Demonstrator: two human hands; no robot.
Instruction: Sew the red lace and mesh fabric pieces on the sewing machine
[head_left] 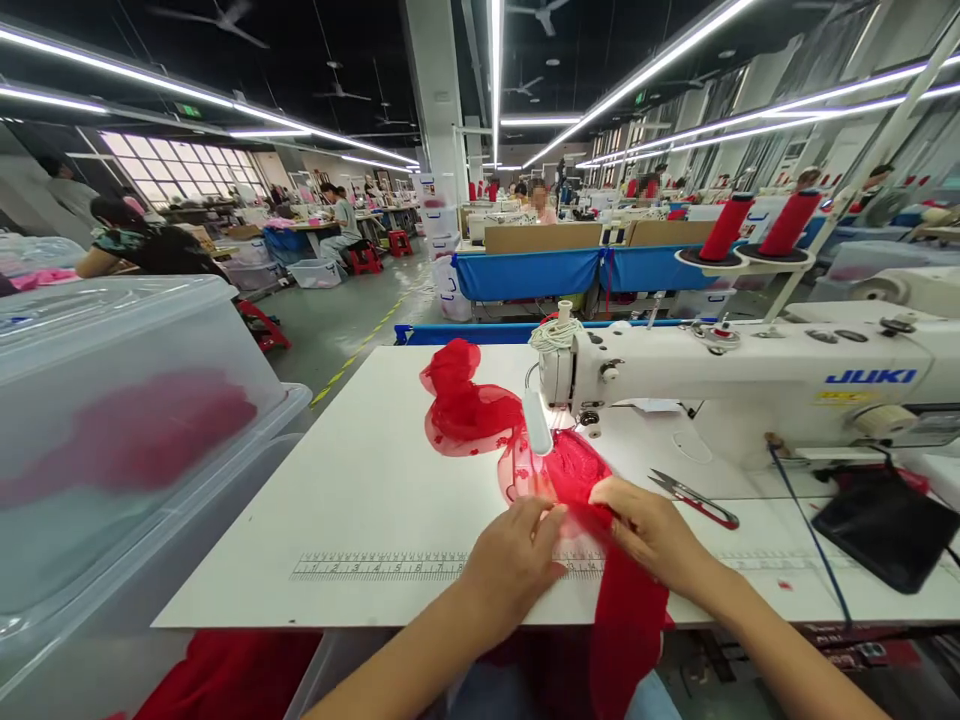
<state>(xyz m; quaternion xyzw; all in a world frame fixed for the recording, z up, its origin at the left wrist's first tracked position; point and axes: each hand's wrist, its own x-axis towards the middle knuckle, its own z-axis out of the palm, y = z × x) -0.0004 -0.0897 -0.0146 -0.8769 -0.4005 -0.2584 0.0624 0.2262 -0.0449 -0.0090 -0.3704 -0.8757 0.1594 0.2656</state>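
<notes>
Red fabric (pixel 630 625) stretches between my hands and hangs over the table's front edge toward my lap. My left hand (pixel 514 555) pinches its left edge with thumb and forefinger, in front of the sewing machine's needle area. On the other side, my right hand (pixel 656 530) is closed on the same fabric, fingers folded over it. Behind them, a sheer red piece (pixel 472 415) with darker gathered parts lies beside and under the white JUKI sewing machine (pixel 712 370). The needle and presser foot are hidden. Thread snips (pixel 694 498) rest right of my right hand.
A printed ruler (pixel 375 567) runs along the white table's front. Clear plastic bins (pixel 135 400) stand at left, with red fabric inside. Two red thread cones (pixel 727 228) sit above the machine. A black pouch (pixel 885 530) lies at right. Other people work farther back.
</notes>
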